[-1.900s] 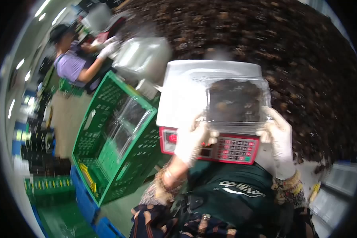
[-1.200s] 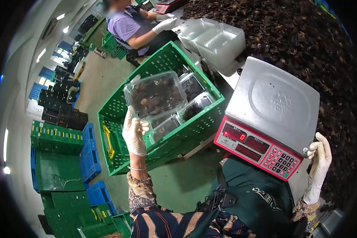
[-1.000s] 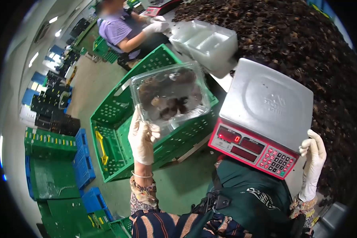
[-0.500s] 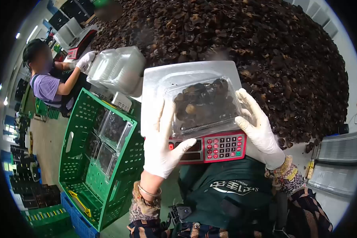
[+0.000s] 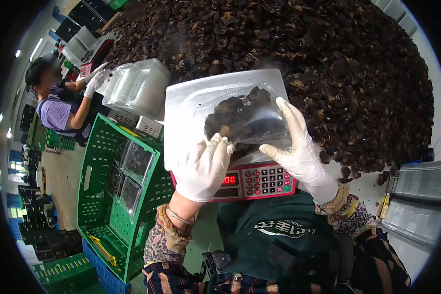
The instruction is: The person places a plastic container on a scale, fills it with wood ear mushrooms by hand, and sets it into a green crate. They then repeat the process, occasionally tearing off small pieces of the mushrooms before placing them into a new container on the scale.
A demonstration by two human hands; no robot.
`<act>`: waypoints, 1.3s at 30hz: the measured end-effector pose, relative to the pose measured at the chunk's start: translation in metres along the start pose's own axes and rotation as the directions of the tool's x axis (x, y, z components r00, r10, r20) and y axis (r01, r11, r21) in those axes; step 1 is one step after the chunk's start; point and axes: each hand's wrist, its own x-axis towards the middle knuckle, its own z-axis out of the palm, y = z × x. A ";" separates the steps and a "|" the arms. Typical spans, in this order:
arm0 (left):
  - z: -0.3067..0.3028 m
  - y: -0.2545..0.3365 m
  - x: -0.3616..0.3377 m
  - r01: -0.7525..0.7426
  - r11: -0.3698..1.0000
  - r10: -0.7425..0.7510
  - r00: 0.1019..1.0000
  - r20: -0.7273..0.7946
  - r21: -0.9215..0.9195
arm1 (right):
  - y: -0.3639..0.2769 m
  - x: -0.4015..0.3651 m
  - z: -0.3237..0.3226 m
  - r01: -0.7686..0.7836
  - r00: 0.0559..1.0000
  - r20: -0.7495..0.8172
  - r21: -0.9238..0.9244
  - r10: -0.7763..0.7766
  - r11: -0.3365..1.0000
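Note:
A clear plastic clamshell box [image 5: 259,117] of dark wood ear mushrooms rests on the metal pan [image 5: 181,103] of a scale. My gloved left hand [image 5: 203,169] is at the box's near left corner, fingers bent together over its edge and hiding that corner. On the right side, my gloved right hand [image 5: 299,152] has its fingers stretched up along the box and its thumb apart, pointing at the near edge. Below the pan, the scale's red keypad panel [image 5: 269,181] shows lit red digits, partly covered by my left hand.
A big heap of wood ear mushrooms [image 5: 348,73] spreads behind the scale. At left, a green crate [image 5: 85,196] holds several filled boxes, near a stack of clear boxes [image 5: 137,88]. A person in white gloves [image 5: 63,110] works beyond. More clear containers [image 5: 416,196] stand at right.
My left hand has gone from flat and upright beside the box to bent fingers at its near left corner. My right hand stays at the right side, thumb nearer the front edge.

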 end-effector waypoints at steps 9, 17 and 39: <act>-0.025 -0.010 0.043 0.166 0.966 -0.175 0.984 -0.028 -0.197 | -0.007 0.001 0.007 -0.163 0.982 -0.032 0.365 0.188 0.917; -0.032 -0.061 0.049 0.466 0.398 -0.792 0.609 -0.040 -0.790 | -0.026 0.010 0.001 0.099 0.981 -0.139 -0.261 -0.139 0.960; -0.013 0.029 0.008 0.492 0.298 -0.674 0.715 0.184 -0.818 | -0.050 0.027 0.006 -0.353 0.933 0.198 0.670 0.300 0.654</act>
